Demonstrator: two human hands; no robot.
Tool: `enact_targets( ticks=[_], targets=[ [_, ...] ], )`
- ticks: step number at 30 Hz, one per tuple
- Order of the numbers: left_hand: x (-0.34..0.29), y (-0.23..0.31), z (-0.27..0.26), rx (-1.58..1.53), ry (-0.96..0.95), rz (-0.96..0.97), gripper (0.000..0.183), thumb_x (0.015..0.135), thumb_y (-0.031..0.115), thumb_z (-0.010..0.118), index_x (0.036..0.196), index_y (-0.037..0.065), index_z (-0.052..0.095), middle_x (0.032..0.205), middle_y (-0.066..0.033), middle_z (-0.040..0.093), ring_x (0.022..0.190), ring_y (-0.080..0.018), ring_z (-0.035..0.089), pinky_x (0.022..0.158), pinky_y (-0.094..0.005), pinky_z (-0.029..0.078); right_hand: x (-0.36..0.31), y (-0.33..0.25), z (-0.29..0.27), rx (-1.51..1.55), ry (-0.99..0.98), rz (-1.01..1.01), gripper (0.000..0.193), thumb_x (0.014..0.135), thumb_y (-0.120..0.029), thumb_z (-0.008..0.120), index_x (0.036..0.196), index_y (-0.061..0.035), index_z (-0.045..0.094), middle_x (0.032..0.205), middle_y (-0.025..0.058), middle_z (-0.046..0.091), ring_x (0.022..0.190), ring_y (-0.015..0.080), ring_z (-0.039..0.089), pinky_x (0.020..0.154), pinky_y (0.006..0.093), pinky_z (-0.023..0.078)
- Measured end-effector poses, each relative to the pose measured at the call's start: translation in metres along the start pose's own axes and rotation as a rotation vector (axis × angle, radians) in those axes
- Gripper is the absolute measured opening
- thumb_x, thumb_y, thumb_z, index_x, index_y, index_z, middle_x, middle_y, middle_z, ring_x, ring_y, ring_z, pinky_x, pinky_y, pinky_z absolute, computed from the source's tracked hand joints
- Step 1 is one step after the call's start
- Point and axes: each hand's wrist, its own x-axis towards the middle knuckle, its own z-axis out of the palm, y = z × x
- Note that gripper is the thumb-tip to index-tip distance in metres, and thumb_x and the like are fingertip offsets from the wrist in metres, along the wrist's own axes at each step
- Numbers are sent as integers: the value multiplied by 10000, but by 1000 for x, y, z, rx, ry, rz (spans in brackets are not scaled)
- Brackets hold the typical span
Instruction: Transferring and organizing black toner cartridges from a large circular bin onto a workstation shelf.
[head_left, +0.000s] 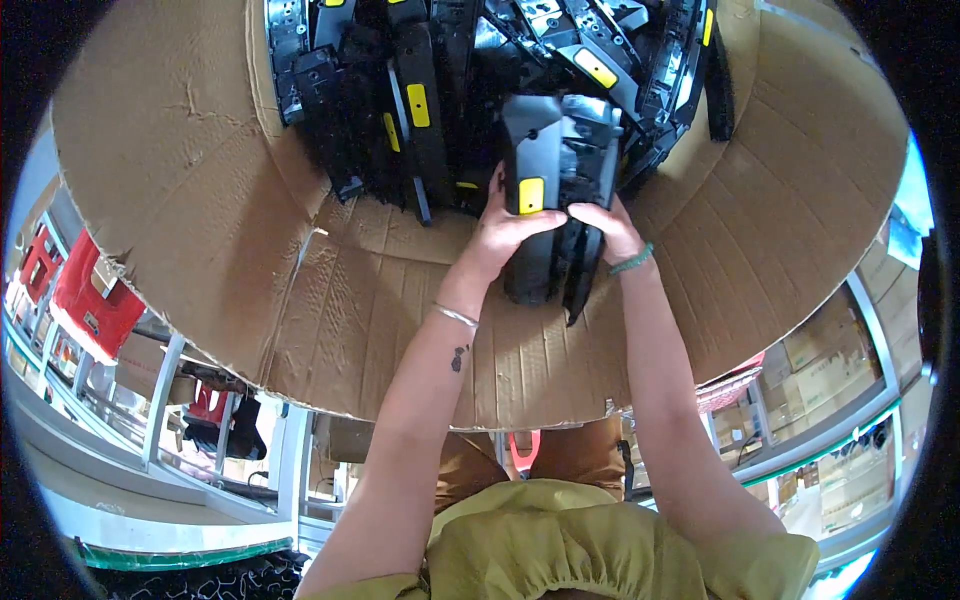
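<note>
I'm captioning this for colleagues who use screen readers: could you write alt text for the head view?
A person's left hand and right hand grip what look like two black parts inside a large cardboard box. Beyond them, more black pieces, several with yellow patches, are piled.

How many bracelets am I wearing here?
2: a silver bangle around the arm just below the left hand, and a green bracelet just below the right hand.

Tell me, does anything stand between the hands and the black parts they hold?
Nothing visible does: the left hand and right hand grip the black parts directly, the forearms passing over the near cardboard wall.
</note>
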Motion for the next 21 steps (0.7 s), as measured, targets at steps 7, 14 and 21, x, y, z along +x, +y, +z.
enact_targets(
  ticks=[7, 14, 21],
  targets=[
    [-22, 44, 54, 382, 158, 157, 880, 566, 245, 788, 1249, 27, 278, 1113, -251, 503, 1058, -367, 502, 881, -410, 422, -14, -17, -14, 222, -62, -23, 550, 677, -163, 609, 1187, -1, 479, 1136, 105, 560, 1041, 236, 537, 939, 365, 395],
    [-17, 108, 3, 289, 240, 308, 808, 587, 121, 775, 1234, 14, 303, 1121, -149, 498, 1001, -242, 518, 857, -343, 424, 57, -43, 58, 282, -174, 1, 415, 702, -100, 611, 1086, 26, 514, 977, 125, 606, 874, 233, 599, 816, 334, 481],
    [-12, 91, -75, 46, 206, 87, 549, 666, 71, 708, 1146, 55, 444, 996, -43, 547, 908, -151, 539, 793, -277, 447, 93, -20, 95, 147, -186, 84, 337, 711, -103, 655, 1011, -3, 541, 896, 66, 599, 841, 151, 575, 788, 291, 455]
  ],
)
